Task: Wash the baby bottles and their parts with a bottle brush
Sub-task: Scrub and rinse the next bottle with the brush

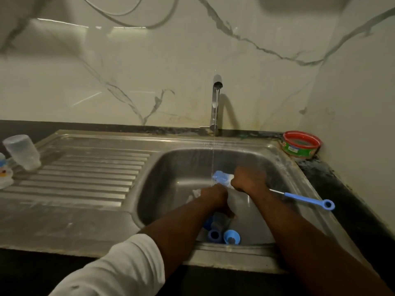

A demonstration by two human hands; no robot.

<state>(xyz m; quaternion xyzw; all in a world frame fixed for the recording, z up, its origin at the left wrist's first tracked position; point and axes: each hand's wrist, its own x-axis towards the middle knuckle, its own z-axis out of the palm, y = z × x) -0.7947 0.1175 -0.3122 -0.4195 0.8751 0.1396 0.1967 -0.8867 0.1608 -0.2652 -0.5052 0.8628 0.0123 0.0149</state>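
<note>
Head view, near edge first: white sleeve [119, 268] on the left forearm, cut off at the bottom of the picture. Just past it, against the front wall of the sink [284, 167], two blue bottle parts: a darker blue ring [214, 235] and beside it a lighter blue cap [232, 237], both lying on their sides with open ends toward the camera. Another blue piece and a dark tube-like shape half hidden under the left wrist; too blurred to name.

Further into the sink, left hand [214, 197] curled round a clear baby bottle [239, 202], only faintly visible as a pale glassy shape between the two hands. Right hand [249, 178] closed in a fist on the bottle brush [299, 197], its wire stem and blue looped handle sticking out to the right over the sink rim. Blue and white brush head [222, 177] showing left of the fist, right under the running stream. Motion blur on both hands; exact finger placement not readable.

Behind the sink, tap [215, 103] running a thin stream of water. At the back right corner of the sink, round red-rimmed green tub [301, 144], open; contents hard to make out. Left of the sink, ridged drainboard [85, 171] with a clear upturned bottle [22, 151] leaning at its far left end, and a small bottle with coloured print [4, 171] cut off by the picture edge.
</note>
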